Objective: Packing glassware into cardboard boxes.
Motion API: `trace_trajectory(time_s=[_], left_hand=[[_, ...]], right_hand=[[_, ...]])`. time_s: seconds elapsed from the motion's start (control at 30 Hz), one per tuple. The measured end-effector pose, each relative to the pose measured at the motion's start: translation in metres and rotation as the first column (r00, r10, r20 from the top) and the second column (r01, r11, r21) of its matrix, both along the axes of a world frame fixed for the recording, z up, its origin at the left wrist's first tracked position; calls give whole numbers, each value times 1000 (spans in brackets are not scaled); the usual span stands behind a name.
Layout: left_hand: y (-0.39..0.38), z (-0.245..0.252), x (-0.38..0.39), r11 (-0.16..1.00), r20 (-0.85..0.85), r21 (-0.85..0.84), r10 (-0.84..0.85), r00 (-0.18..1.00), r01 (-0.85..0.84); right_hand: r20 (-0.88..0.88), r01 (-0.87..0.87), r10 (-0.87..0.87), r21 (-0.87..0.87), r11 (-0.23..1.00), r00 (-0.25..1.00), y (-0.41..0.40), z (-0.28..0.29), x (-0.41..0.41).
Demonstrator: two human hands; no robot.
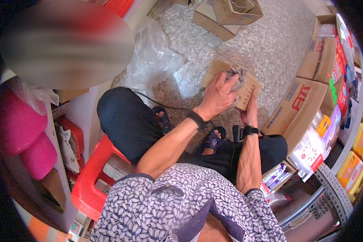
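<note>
A crumpled grey cloth (240, 79) is bunched under the fingers of my left hand (218, 98), against a small brown cardboard box (246, 96). My right hand (251, 106) grips the box along its right side, with the thumb and fingers partly hidden by it. Printed marks show on the box's near face. Part of its far left side is blurred behind the cloth and my left hand. Both hands are above the floor in front of my knees.
An opened cardboard carton (213, 25) stands ahead on the speckled floor (278, 45). Clear plastic sheeting (152, 57) lies to the left. Large cartons (296, 106) and packaged goods line the right. A red plastic stool (84, 187) is beneath me; pink caps (37, 154) sit at left.
</note>
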State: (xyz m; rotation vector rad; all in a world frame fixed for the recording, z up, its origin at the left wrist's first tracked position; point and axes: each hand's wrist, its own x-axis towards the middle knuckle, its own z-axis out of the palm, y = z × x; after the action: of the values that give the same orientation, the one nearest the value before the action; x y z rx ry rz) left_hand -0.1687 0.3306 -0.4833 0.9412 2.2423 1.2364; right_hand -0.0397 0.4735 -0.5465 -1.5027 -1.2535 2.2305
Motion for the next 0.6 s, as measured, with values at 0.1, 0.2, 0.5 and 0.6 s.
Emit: trace_trajectory(time_s=[0.1, 0.2, 0.5, 0.6], left_hand=[[7, -6, 3, 992, 57, 63, 105, 993, -109], [9, -38, -11, 988, 76, -59, 149, 986, -145], [-13, -105, -36, 935, 158, -212, 320, 934, -285], [-18, -111, -41, 933, 196, -257, 306, 932, -253]], right_hand=[[6, -22, 22, -37, 999, 1000, 11, -5, 15], [16, 0, 1, -54, 999, 1000, 21, -14, 17], [47, -39, 39, 11, 999, 998, 13, -8, 5], [70, -16, 13, 31, 999, 997, 11, 9, 6]])
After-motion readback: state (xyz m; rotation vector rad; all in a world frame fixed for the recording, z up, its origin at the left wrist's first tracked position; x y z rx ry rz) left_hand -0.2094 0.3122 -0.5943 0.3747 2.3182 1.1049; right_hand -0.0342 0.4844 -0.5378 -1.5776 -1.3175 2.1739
